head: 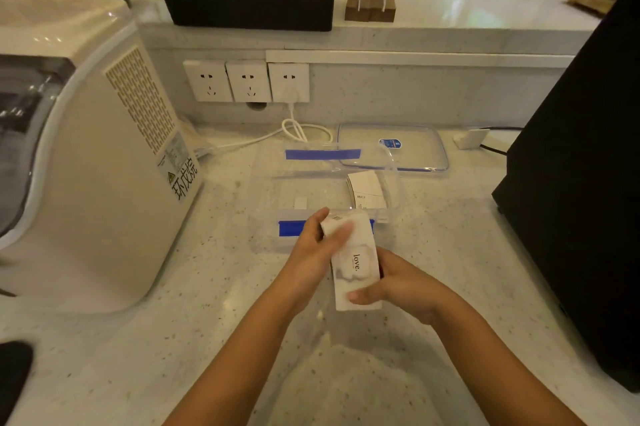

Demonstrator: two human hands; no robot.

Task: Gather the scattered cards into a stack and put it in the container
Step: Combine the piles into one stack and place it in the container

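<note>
Speckled counter (173, 339), wall sockets (246, 81) (three), white appliance (86, 166) at L

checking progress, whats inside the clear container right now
Inside the clear container, some white cards lean at its right end and a small white piece lies on the floor. The held stack covers its near edge.
</note>
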